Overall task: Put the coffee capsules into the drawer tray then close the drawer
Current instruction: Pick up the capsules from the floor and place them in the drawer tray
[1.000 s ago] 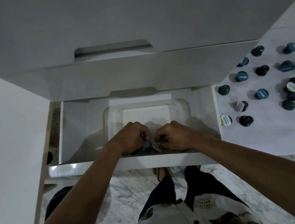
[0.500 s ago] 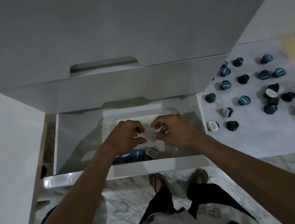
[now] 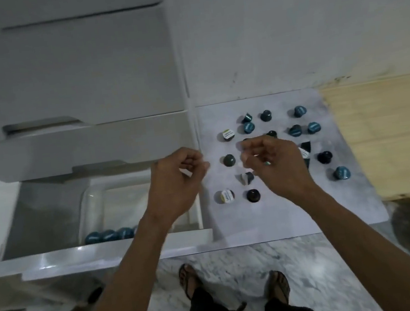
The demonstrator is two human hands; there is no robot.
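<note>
Above scattered capsules (image 3: 229, 160), left hand (image 3: 176, 182), right hand (image 3: 274, 164), both grips loosely curled, empty

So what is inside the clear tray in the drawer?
A row of blue capsules lies along the tray's near edge. The left hand and forearm cover its right part, so anything there is hidden.

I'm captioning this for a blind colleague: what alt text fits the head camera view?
Both hands, left hand and right hand, hover empty with loosely curled fingers over scattered coffee capsules on a pale mat. At left, the open drawer holds a clear tray with a few blue capsules.
</note>
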